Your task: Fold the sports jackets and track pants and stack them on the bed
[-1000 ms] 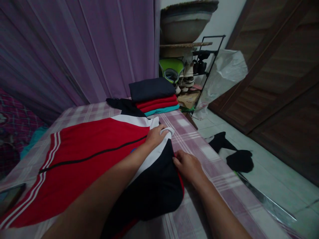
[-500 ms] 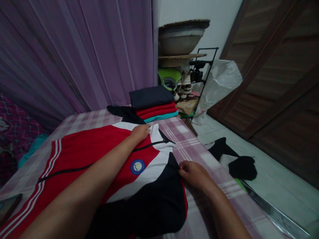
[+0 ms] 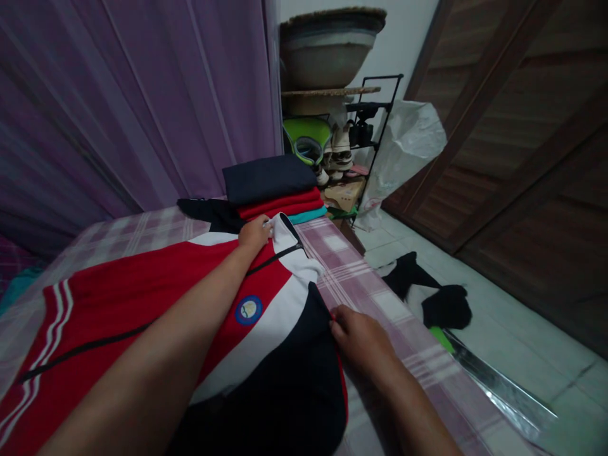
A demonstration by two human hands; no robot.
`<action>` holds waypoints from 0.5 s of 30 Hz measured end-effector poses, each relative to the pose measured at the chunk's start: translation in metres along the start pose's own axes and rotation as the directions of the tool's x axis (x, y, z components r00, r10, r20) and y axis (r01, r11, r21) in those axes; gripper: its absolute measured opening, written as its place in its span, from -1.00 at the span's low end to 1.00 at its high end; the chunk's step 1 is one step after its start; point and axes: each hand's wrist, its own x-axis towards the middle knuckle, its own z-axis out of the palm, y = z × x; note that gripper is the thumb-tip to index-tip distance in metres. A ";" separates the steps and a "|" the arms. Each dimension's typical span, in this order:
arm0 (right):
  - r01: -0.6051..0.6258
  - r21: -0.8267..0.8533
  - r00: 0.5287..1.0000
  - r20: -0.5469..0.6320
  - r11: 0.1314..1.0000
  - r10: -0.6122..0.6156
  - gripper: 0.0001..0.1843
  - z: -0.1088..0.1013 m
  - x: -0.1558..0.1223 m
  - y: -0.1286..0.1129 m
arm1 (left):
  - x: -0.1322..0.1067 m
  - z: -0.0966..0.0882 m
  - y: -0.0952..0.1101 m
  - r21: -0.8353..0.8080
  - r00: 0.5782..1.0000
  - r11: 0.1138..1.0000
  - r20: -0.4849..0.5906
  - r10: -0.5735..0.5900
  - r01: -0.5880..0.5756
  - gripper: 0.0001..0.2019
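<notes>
A red, white and black jacket (image 3: pixel 142 297) with a round blue badge lies spread on a pink checked cloth (image 3: pixel 361 278) over a table. My left hand (image 3: pixel 255 232) reaches far forward and pinches the white collar at the jacket's far end. My right hand (image 3: pixel 358 337) rests at the jacket's right edge, its fingers closed on the dark hem with red trim. Both forearms stretch across the garment.
A stack of folded clothes (image 3: pixel 275 190), dark blue over red and teal, sits at the table's far end. Purple curtain (image 3: pixel 118 101) hangs behind. A shoe rack (image 3: pixel 361 133), white plastic bag (image 3: pixel 403 145), wooden doors and dark clothes on the floor (image 3: pixel 427 291) lie to the right.
My left hand moved from the jacket's right front to its far collar, flattening the front so the badge and zip show. My right hand stayed at the hem.
</notes>
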 end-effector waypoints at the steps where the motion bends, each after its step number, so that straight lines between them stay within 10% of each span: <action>1: -0.027 -0.014 0.999 -0.017 1.000 0.027 -0.73 0.000 0.000 -0.002 | -0.002 0.006 0.000 -0.006 1.000 1.000 -0.013 0.006 -0.006 -0.63; 8: -0.062 -0.012 0.993 -0.102 0.998 0.060 -0.71 0.005 0.004 -0.004 | -0.039 0.031 -0.018 -0.114 0.961 0.960 0.080 0.266 -0.256 -0.35; 15: -0.023 0.023 0.990 -0.140 0.999 0.026 -0.65 0.007 0.005 0.001 | -0.146 -0.020 -0.086 -0.061 0.901 0.914 0.151 0.406 -0.401 -0.48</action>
